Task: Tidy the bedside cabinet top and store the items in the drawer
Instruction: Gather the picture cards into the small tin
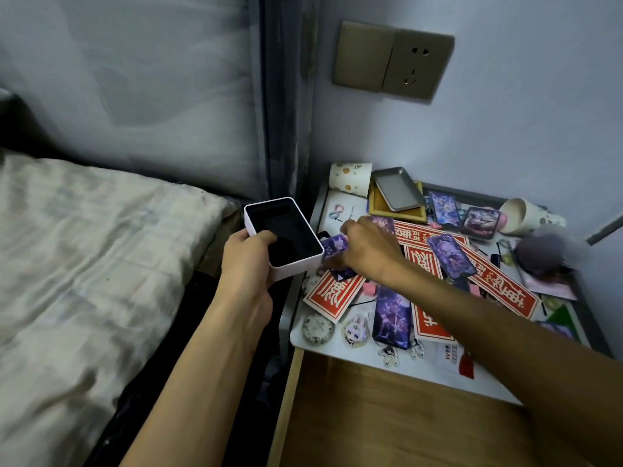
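Observation:
My left hand (251, 261) grips a white open box with a black lining (286, 232), held in the air just left of the bedside cabinet top (315, 345). My right hand (365, 251) reaches across the cluttered top and pinches a small purple card (332, 246) right beside the box's rim. Red envelopes (332, 296), more purple cards (392, 318) and small badges lie scattered over the top. Below the top, the wooden drawer (387, 412) stands pulled open.
Two paper cups (350, 178) lie on their sides at the back, with a metal tin lid (397, 188) on a yellow frame. A grey pompom (546, 249) sits at the right. The bed (84, 264) lies to the left. A wall socket (418, 67) is above.

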{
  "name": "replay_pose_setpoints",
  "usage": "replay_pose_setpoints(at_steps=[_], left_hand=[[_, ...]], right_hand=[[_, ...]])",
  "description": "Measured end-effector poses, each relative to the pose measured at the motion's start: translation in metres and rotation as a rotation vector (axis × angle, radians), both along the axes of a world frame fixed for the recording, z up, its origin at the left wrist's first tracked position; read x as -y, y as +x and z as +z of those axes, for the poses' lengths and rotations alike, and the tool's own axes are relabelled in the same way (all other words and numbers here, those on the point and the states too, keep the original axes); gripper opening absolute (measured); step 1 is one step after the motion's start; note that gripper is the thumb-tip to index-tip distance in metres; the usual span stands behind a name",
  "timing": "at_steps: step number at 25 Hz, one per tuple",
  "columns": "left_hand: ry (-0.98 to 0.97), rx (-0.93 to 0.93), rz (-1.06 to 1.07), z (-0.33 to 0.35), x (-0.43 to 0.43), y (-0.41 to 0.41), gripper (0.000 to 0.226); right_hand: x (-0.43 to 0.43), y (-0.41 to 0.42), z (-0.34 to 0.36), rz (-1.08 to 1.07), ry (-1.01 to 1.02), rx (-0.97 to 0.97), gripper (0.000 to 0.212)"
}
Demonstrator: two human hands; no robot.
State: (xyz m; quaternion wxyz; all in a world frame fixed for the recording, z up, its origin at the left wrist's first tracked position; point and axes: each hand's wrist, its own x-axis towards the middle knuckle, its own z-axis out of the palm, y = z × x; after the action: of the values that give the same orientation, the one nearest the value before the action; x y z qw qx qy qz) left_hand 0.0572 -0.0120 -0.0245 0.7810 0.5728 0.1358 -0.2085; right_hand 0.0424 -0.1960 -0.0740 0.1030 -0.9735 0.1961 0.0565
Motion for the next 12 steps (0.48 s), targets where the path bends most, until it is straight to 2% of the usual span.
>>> replay_pose_setpoints(at_steps=[3,6,9,12], left_hand=[[-0.016,-0.004,-0.016,0.001,0.001,0.000,0.021],[-0.008,-0.004,-0.031,0.000,0.001,-0.001,0.023],[-0.015,-0.007,-0.045,-0.001,0.004,-0.001,0.026],[-0.026,-0.012,-0.055,-0.001,0.007,-0.001,0.026]], right_hand=[[-0.001,0.005,-0.002,-0.036,0.025,0.004,0.060],[0.001,0.005,0.003,-0.083,0.270,0.113,0.051],[0.025,0.003,0.022,-0.262,0.459,0.293,0.045],[0.054,-0.004,0.024,-0.400,0.365,0.262,0.040]])
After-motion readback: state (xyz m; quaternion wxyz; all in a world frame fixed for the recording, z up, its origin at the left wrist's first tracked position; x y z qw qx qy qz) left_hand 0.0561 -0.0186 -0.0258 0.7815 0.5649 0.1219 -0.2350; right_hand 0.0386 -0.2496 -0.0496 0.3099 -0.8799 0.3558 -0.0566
